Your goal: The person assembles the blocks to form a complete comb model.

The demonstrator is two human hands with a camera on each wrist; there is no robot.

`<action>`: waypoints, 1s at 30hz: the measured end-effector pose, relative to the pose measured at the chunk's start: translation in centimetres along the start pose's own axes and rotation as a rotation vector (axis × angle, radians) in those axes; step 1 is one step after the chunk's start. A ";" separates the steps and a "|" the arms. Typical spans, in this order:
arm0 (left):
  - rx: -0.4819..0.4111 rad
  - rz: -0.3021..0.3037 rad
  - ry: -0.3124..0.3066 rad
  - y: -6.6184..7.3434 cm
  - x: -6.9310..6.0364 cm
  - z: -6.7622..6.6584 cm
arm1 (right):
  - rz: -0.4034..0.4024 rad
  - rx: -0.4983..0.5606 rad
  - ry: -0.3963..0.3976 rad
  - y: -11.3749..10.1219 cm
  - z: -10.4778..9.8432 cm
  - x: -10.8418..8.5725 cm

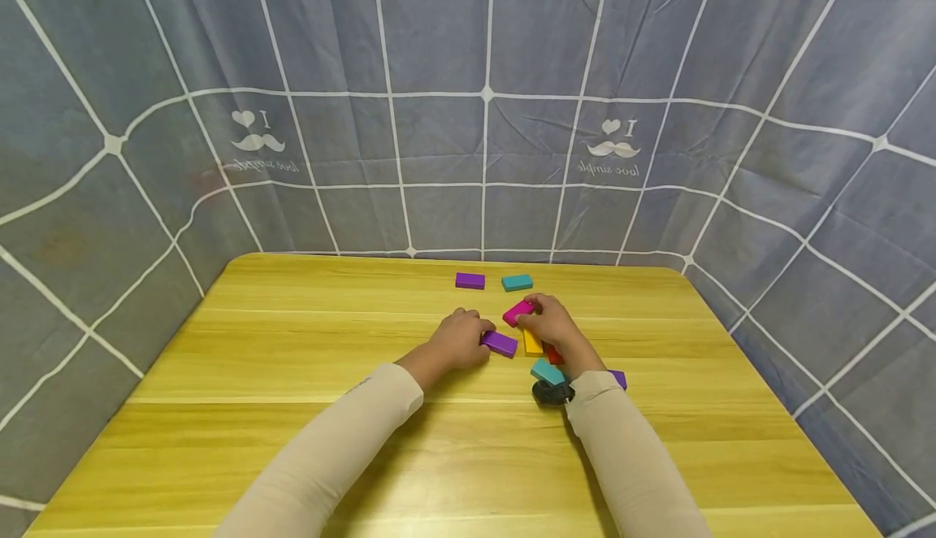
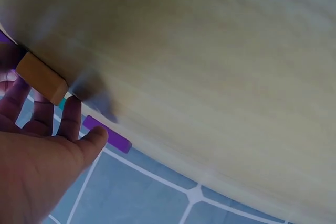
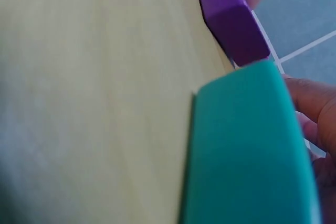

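My left hand (image 1: 462,339) pinches the left end of a purple block (image 1: 500,344) at the table's middle. An orange block (image 2: 42,78) shows against that hand's fingers in the left wrist view; whether they hold it I cannot tell. My right hand (image 1: 553,323) has thumb and fingers on a pink block (image 1: 517,313), just to the right and farther back. Below the pink block lies a yellow block (image 1: 532,343), and a red block (image 1: 553,354) is partly covered by the right hand. A teal block (image 1: 548,372) sits near the right wrist, large in the right wrist view.
Toward the back edge lie another purple block (image 1: 470,280) and another teal block (image 1: 517,283). One more purple block (image 1: 617,379) peeks out beside the right sleeve. A black device (image 1: 552,393) is at the right wrist. A grey checked curtain (image 1: 439,140) hangs behind the wooden table (image 1: 292,343).
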State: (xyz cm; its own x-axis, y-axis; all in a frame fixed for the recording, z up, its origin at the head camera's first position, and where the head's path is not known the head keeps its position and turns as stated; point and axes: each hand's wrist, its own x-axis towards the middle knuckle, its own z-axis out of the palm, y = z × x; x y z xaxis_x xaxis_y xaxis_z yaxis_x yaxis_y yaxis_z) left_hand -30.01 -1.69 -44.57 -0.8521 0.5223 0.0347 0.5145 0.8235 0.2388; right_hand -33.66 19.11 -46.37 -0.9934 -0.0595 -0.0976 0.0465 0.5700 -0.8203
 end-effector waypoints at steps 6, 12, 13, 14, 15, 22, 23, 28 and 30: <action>-0.035 -0.014 -0.013 -0.1 -0.1 -0.2 | -0.021 0.000 -0.015 0.1 -0.1 -0.1; -0.050 -0.021 -0.015 0.0 -0.2 -0.3 | -0.013 -0.008 -0.011 0.1 -0.1 -0.1; -0.044 -0.021 -0.016 0.1 -0.2 -0.2 | -0.014 -0.016 -0.007 0.1 -0.1 -0.1; -0.042 -0.021 -0.015 0.1 -0.3 -0.2 | -0.021 -0.028 -0.004 0.1 0.0 -0.1; -0.041 -0.023 -0.015 0.2 -0.3 -0.2 | -0.026 -0.036 0.000 0.1 0.0 -0.1; -0.038 -0.037 0.007 0.4 -0.1 0.2 | -0.044 -0.060 0.000 0.2 -0.1 -0.1; -0.039 -0.036 0.007 0.4 -0.1 0.1 | -0.045 -0.059 -0.003 0.1 -0.1 -0.1; -0.061 -0.036 -0.006 0.4 -0.2 -0.3 | -0.058 -0.066 -0.017 0.2 -0.3 0.1; -0.068 -0.041 -0.019 0.4 -0.2 -0.4 | -0.060 -0.067 -0.018 0.3 -0.4 0.2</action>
State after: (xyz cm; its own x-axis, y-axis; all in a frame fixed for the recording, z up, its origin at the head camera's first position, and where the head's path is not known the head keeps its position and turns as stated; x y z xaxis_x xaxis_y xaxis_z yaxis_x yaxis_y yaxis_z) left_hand -29.67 -1.55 -44.14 -0.8702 0.4927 0.0054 0.4707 0.8280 0.3046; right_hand -33.84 19.58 -46.37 -0.9922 -0.1099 -0.0597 -0.0212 0.6185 -0.7855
